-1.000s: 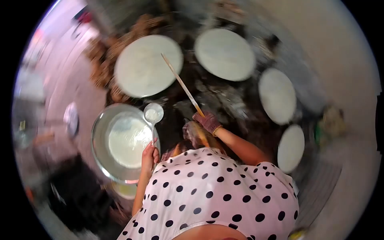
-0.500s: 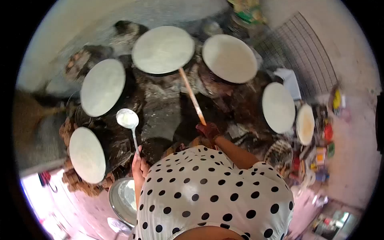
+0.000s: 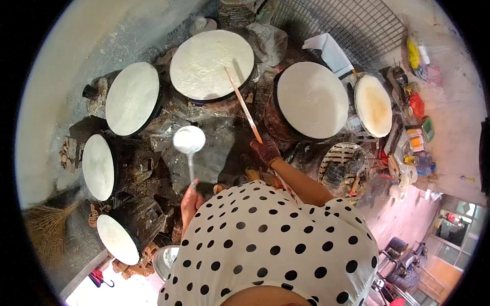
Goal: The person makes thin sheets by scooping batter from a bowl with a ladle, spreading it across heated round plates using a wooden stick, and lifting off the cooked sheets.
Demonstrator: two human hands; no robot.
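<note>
My left hand (image 3: 191,203) is closed round the handle of a metal ladle (image 3: 189,140), its bowl filled with white batter and held over the dark floor between the griddles. My right hand (image 3: 266,152), in a dark reddish glove, grips a long thin wooden stick (image 3: 244,108). The stick's far tip is over the white-coated round griddle (image 3: 210,61) ahead of me; whether it touches the surface I cannot tell. Right of it stands another pale round griddle (image 3: 312,100). To the left is a further white-covered griddle (image 3: 132,98).
More griddles (image 3: 98,167) curve round on my left. A browned round sheet (image 3: 373,105) lies far right, near a white cloth (image 3: 329,53) and a wire grid (image 3: 347,25). A slatted basket (image 3: 344,171) stands by my right arm, a metal basin (image 3: 164,262) low left.
My view has turned right, so the griddles have shifted left. The stick's tip has gone from one griddle's edge to over the neighbouring griddle on its right. The ladle has swung along.
</note>
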